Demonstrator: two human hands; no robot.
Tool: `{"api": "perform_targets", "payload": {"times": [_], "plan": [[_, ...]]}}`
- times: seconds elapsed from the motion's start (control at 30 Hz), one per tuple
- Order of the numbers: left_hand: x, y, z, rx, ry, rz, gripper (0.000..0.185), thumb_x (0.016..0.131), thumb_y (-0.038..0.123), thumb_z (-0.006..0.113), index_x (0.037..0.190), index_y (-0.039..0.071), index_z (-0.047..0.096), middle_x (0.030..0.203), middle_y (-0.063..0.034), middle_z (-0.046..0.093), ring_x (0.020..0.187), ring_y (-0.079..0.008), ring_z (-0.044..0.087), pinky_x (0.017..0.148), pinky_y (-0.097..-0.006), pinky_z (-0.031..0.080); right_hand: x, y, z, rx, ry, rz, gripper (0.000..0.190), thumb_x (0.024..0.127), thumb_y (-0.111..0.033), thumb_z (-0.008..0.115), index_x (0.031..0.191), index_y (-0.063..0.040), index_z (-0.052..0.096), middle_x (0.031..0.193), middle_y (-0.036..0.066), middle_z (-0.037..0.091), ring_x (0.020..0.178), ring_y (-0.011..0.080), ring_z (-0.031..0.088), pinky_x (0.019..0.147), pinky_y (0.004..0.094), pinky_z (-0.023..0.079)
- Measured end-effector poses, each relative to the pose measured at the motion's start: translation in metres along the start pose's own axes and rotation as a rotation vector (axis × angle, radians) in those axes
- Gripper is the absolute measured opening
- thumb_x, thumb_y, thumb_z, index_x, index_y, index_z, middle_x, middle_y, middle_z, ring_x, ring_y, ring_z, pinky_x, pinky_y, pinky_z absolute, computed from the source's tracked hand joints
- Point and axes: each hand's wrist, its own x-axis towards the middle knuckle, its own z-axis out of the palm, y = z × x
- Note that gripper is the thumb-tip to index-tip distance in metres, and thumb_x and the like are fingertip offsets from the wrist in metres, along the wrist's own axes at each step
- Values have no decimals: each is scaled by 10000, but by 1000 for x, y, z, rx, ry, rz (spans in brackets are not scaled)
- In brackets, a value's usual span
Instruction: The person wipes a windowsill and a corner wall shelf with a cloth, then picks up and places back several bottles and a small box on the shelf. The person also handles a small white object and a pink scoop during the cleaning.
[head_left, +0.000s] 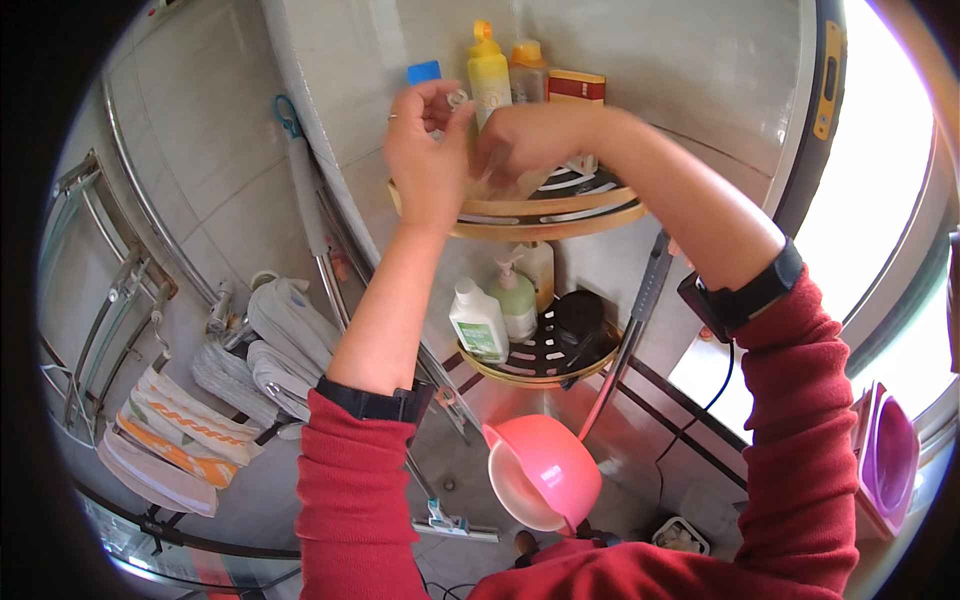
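Note:
Raised in front of the upper corner shelf (555, 217), my left hand (427, 154) pinches a small whitish, translucent object (456, 97) between thumb and fingers. What it is exactly cannot be made out. My right hand (517, 146) reaches over the same shelf, fingers pointing down and blurred; whether it grips anything is unclear. Behind the hands stand a yellow spray bottle (489, 75), a clear bottle with an orange cap (529, 71) and a red and yellow box (576, 88). A blue item (424, 72) shows past my left fingers.
A lower corner shelf (532, 381) bears a white bottle (478, 322), a green pump bottle (516, 300) and a black jar (580, 315). Below are a pink basin (551, 469) and a floor squeegee (450, 521). Towels (187, 420) hang left; a purple basin (892, 457) stands right.

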Motion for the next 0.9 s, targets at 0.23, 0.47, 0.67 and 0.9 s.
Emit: {"api": "perform_targets", "payload": {"times": [0.23, 0.47, 0.67, 0.9], "plan": [[0, 2, 0, 1, -30, 18, 243, 816, -8, 727, 1044, 42, 661, 895, -64, 624, 764, -154, 613, 730, -295, 518, 7, 6, 16, -27, -60, -16, 451, 785, 5, 534, 1190, -90, 712, 1077, 126, 732, 983, 230, 674, 839, 363, 517], [0, 2, 1, -50, -42, -23, 225, 836, 9, 718, 1052, 31, 659, 911, -77, 669, 810, -164, 645, 775, -302, 535, -58, 10, -25, -113, -127, 160, 308, 795, -66, 662, 1096, -40, 720, 974, 79, 714, 906, 203, 654, 843, 334, 503], [-1, 3, 1, -37, -90, -97, 201, 868, 38, 702, 1063, 19, 656, 940, -83, 693, 844, -163, 663, 795, -300, 541, -75, 24, -10, -132, -87, 295, 280, 801, -89, 689, 1078, -64, 721, 1055, 99, 685, 1017, 242, 628, 881, 365, 481], [0, 3, 2, -81, -126, -142, 198, 887, 47, 692, 1079, 11, 657, 938, -78, 707, 828, -144, 663, 789, -285, 539, -91, 28, 18, -28, 351, 272, 223, 805, -116, 650, 1001, -29, 709, 931, 126, 667, 901, 282, 621, 850, 363, 486]]}}
